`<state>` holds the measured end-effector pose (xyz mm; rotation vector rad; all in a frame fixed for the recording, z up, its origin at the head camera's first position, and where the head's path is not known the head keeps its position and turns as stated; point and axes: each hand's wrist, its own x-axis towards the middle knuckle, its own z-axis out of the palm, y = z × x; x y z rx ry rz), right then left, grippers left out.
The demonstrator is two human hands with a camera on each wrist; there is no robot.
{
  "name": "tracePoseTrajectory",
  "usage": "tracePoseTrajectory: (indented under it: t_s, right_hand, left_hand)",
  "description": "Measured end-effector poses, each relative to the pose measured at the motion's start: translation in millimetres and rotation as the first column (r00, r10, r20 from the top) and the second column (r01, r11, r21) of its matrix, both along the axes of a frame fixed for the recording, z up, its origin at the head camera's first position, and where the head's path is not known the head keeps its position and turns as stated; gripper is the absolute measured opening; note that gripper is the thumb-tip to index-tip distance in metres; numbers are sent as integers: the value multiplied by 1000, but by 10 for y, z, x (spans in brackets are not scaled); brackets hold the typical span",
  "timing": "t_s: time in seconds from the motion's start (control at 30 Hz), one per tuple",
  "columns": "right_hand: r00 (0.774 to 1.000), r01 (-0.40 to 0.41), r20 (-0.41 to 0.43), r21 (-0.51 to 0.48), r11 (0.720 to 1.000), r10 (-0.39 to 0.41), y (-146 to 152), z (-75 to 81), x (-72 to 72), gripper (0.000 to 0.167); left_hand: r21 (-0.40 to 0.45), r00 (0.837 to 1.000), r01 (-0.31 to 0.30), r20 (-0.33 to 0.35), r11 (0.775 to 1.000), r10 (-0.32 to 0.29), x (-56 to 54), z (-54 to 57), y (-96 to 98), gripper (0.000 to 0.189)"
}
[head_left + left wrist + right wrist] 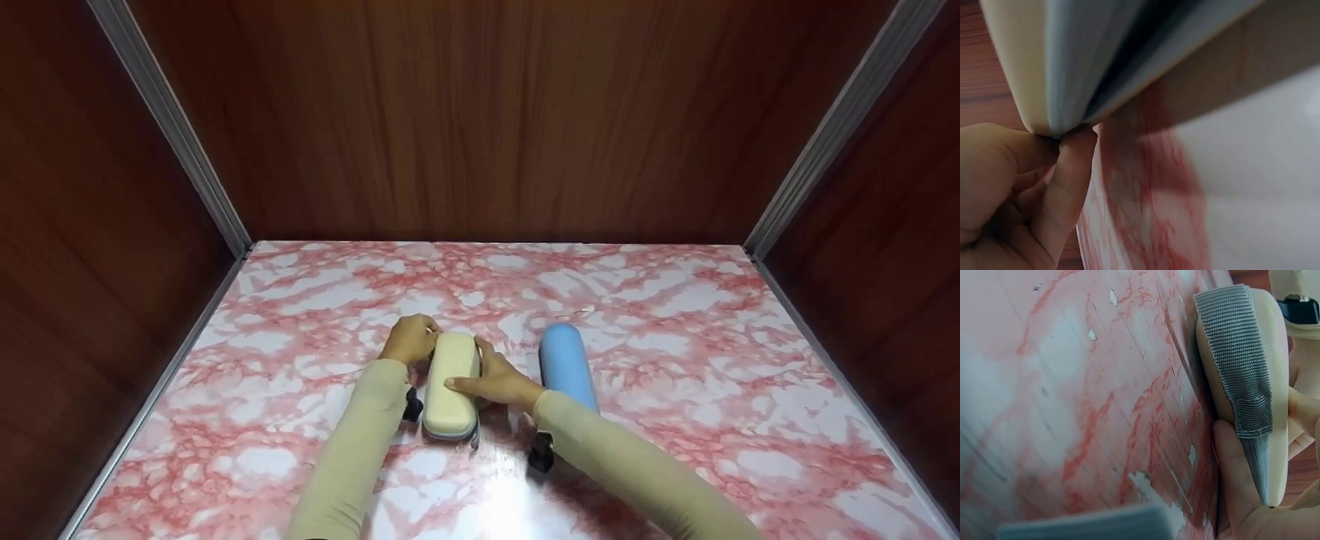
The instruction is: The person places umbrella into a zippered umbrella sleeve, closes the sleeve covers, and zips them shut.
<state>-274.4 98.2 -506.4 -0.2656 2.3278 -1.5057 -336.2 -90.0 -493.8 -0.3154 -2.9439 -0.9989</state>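
Note:
A cream hard-shell zip case [451,382] lies lengthwise on the table. My right hand [504,379] holds it, thumb on the lid and fingers along its right side. At its far left corner, my left hand [411,339] pinches the edge. The left wrist view has thumb and forefinger [1075,163] together on the grey zipper seam [1067,84]; whatever lies between the fingertips is hidden. A grey woven strap [1235,354] runs along the case's side in the right wrist view. To the right lies a blue hard-shell case [566,367], partly behind my right forearm.
The table [675,315] has a red-and-white marbled top. Dark wood-grain panels [487,120] rise behind it and on both sides, with metal strips at the corners. A dark device [541,452] is on my right wrist.

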Motion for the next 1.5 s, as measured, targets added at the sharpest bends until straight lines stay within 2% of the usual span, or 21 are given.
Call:
tracePoseTrajectory:
  t_s: [0.13, 0.4, 0.53, 0.73, 0.93, 1.1, 1.33, 1.5]
  right_hand:
    - [1000, 1, 10, -30, 1000, -1, -1, 14, 3, 110]
    - [1000, 3, 18, -57, 998, -2, -10, 2, 6, 110]
    - [1000, 10, 13, -60, 998, -9, -11, 3, 3, 110]
    - [999, 17, 50, -86, 996, -12, -1, 10, 3, 110]
    - [999, 27, 46, -84, 996, -23, 10, 23, 8, 109]
    - [999, 29, 42, -89, 996, -25, 6, 21, 12, 109]
    - [999, 32, 43, -93, 995, -28, -8, 7, 17, 111]
    - [1000, 28, 13, -82, 996, -27, -14, -9, 21, 110]
  left_hand:
    - [12, 1000, -18, 4, 1000, 18, 19, 4, -1, 13]
    - [48, 995, -78, 72, 996, 74, 64, 17, -17, 16]
    - [80, 993, -83, 95, 993, 75, 83, 8, -33, 17]
    - [160, 987, -91, 146, 983, 68, 113, -15, -59, 16]
    - [191, 981, -93, 187, 977, 56, 136, -13, -89, 17]
    - [187, 982, -78, 183, 979, 43, 152, -12, -90, 15]
    - [135, 986, -47, 163, 990, 25, 158, -32, -109, 12]
    - [122, 989, -24, 147, 992, 6, 157, -44, -117, 12]
